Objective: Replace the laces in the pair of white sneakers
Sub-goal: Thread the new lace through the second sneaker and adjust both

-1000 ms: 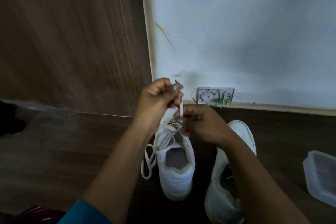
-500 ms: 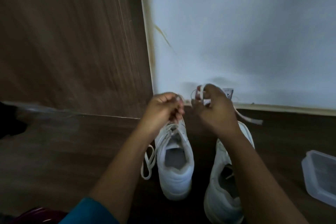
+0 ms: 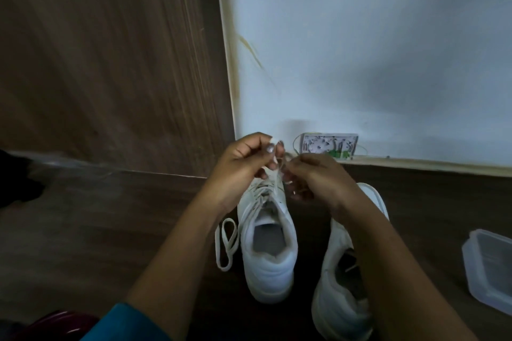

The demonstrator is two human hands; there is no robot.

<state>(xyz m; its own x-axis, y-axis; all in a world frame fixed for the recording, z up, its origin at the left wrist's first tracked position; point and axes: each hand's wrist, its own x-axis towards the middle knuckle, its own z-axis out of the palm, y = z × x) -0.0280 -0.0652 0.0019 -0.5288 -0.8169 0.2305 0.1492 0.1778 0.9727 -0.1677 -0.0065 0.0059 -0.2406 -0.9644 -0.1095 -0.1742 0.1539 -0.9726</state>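
Two white sneakers stand on the dark floor, heels toward me. The left sneaker (image 3: 267, 252) carries a white lace (image 3: 273, 178) through its upper eyelets. My left hand (image 3: 243, 166) pinches one lace strand above the tongue, fingers curled. My right hand (image 3: 313, 178) pinches the lace just right of it, fingertips nearly meeting the left hand. A loose loop of lace (image 3: 225, 241) lies on the floor left of this shoe. The right sneaker (image 3: 340, 285) lies partly under my right forearm; its lacing is hidden.
A clear plastic container (image 3: 489, 268) sits on the floor at the right edge. A small open wall box with wires (image 3: 328, 146) is at the base of the white wall (image 3: 360, 50). A wooden panel (image 3: 110, 63) rises at left.
My right hand has come back down and left from beside the wall box to meet my left hand over the left sneaker. The lace tail it had drawn out to the right no longer shows.
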